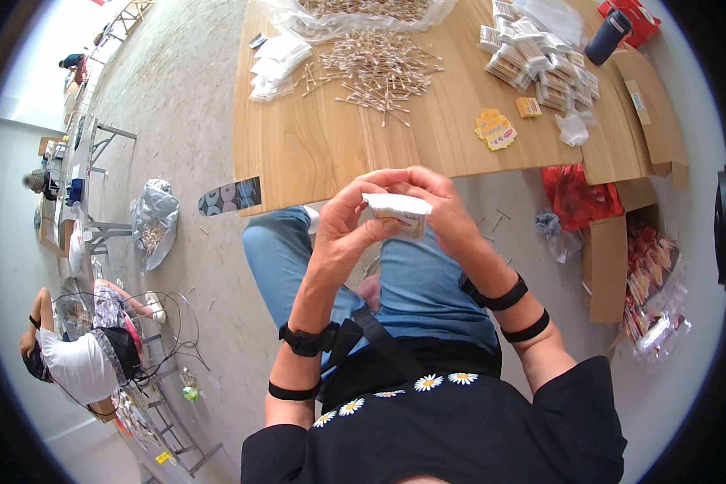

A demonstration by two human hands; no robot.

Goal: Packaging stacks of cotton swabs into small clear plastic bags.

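Note:
Above my lap, just off the table's near edge, both hands hold a small clear packet (410, 216) with a white upper edge; cotton swabs seem to be inside. My left hand (343, 222) grips its left side, thumb across the front. My right hand (440, 194) curls round its far and right side, with those fingertips partly hidden. Beyond them on the wooden table lies a loose heap of cotton swabs (383, 68). Flat clear bags (278, 66) are stacked left of the heap. Yellow cards (494, 129) lie to the right, beside a small yellow box (528, 107).
Filled swab packets (532, 56) are piled at the table's far right, near a dark bottle (608, 37). A large plastic bag of swabs (363, 10) sits at the far edge. Cardboard boxes (609, 266) stand right. Another person (81, 363) sits at far left.

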